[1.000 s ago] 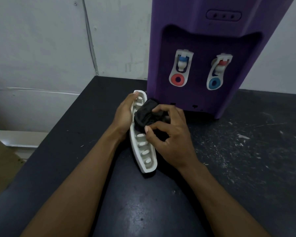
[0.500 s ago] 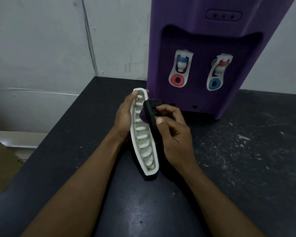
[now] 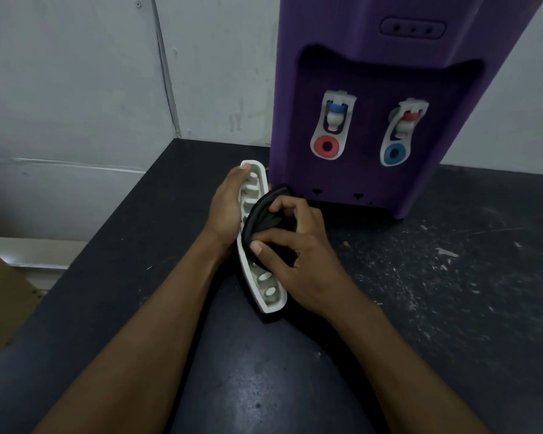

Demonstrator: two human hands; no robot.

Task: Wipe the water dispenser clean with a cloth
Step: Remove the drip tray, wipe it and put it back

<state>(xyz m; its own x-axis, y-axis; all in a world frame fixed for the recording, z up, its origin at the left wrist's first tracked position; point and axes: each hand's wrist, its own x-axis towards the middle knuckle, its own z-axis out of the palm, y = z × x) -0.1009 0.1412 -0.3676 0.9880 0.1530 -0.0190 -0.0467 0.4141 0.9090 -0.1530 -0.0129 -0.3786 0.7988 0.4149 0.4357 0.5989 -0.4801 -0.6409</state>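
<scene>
A purple water dispenser [image 3: 398,73] stands at the back of the black table, with two white taps on its front. My left hand [image 3: 229,208] grips a white slotted drip tray [image 3: 268,297], holding it tilted on its long edge above the table, just left of the dispenser's base. My right hand [image 3: 298,261] holds a bunched black cloth [image 3: 264,217] and presses it against the slotted face of the tray, around its middle. The cloth hides the tray's middle slots.
The black table [image 3: 452,292] is scratched and speckled white on its right side. A grey-white wall [image 3: 91,73] runs behind and to the left. A brown cardboard box [image 3: 0,292] sits beyond the table's left edge.
The cloth in my right hand has slid along the tray's slotted face, up and then back down toward its middle. The tray has tilted slightly in my left hand. The dispenser has not moved.
</scene>
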